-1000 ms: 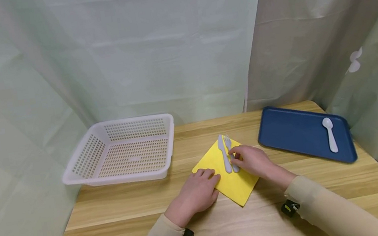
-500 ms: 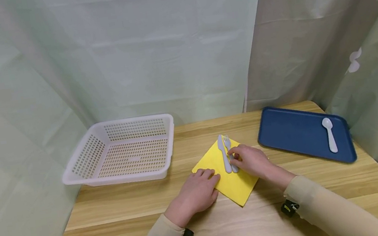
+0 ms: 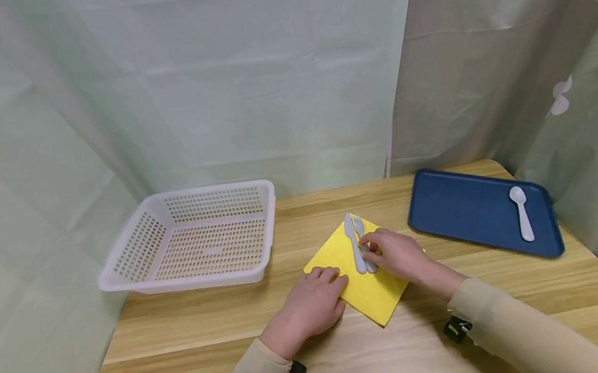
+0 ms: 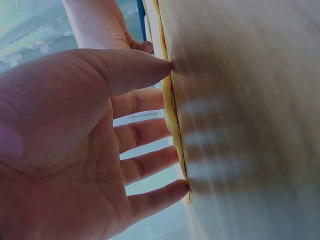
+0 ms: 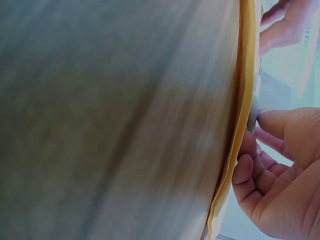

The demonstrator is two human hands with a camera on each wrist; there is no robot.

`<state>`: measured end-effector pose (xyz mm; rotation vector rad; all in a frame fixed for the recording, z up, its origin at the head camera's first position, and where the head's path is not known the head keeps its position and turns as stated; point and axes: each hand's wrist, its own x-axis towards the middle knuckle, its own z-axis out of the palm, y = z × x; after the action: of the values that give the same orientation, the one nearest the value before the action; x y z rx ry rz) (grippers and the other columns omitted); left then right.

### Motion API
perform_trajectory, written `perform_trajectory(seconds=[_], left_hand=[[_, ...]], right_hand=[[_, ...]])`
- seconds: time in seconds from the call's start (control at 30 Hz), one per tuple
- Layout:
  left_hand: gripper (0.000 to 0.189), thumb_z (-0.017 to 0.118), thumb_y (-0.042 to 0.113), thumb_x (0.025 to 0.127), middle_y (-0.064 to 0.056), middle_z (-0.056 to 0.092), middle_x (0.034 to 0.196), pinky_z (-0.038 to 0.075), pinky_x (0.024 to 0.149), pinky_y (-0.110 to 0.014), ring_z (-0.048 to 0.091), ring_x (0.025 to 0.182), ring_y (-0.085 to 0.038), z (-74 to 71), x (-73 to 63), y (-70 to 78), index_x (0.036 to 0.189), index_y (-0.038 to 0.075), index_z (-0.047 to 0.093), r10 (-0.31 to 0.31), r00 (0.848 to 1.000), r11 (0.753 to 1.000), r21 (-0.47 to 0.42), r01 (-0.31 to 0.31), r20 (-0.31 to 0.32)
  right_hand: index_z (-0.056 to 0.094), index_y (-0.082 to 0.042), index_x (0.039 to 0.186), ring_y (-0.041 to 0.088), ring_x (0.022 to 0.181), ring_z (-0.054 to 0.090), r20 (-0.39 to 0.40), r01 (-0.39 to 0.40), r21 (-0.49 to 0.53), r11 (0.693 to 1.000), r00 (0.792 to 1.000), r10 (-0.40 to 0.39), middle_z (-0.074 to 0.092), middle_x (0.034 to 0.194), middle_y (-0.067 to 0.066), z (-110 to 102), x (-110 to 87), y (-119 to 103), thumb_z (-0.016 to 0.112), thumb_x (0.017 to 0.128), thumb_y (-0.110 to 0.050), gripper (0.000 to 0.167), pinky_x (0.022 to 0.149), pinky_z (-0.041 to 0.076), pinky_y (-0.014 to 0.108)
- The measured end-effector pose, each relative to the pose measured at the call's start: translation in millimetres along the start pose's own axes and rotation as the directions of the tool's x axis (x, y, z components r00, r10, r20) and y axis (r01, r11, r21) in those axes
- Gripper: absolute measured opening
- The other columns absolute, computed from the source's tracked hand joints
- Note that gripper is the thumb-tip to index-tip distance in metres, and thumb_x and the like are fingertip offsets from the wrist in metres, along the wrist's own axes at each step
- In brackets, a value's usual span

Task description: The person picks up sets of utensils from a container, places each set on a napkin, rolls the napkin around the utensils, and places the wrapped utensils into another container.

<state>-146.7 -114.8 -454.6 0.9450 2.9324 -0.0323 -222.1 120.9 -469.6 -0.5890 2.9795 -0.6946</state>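
Observation:
A folded yellow napkin [image 3: 374,300] lies on the wooden table, turned like a diamond in the head view. On it a pale grey knife [image 3: 356,251] and a matching fork [image 3: 359,226] lie side by side, tines and blade pointing away from me. My right hand [image 3: 397,255] pinches the fork between thumb and forefinger at mid-handle, which covers that part. In the right wrist view the other fingers of the right hand [image 5: 287,175] curl in at the napkin's edge. My left hand [image 3: 312,302] rests with spread fingers on the napkin's left side.
A white perforated basket [image 3: 269,241] stands at the back left. Towards the back right lies a blue tray [image 3: 463,208] with a white spoon [image 3: 523,215] at its right end. Pale curtains [image 3: 261,77] hang around the table [image 3: 196,354].
The right hand has nudged the fork slightly left, closer to the knife. The left hand stays where it was.

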Motion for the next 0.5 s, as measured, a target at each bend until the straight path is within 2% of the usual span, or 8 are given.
perform_trajectory(seconds=[0.5], left_hand=[[0.045, 0.070, 0.033, 0.108, -0.007, 0.061, 0.152, 0.052, 0.113, -0.051, 0.058, 0.138, -0.030, -0.7, 0.4, 0.4, 0.150, 0.017, 0.067, -0.005, 1.000, 1.000, -0.002, 0.005, 0.005]], right_hand=[[0.078, -0.012, 0.131, 0.014, 0.077, 0.057, 0.000, -0.009, -0.009, 1.000, 1.000, 0.009, 0.067, 0.098, 0.000, 0.4, -0.3, -0.4, 0.083, 0.102, -0.022, 0.032, 0.069, 0.050, 0.035]])
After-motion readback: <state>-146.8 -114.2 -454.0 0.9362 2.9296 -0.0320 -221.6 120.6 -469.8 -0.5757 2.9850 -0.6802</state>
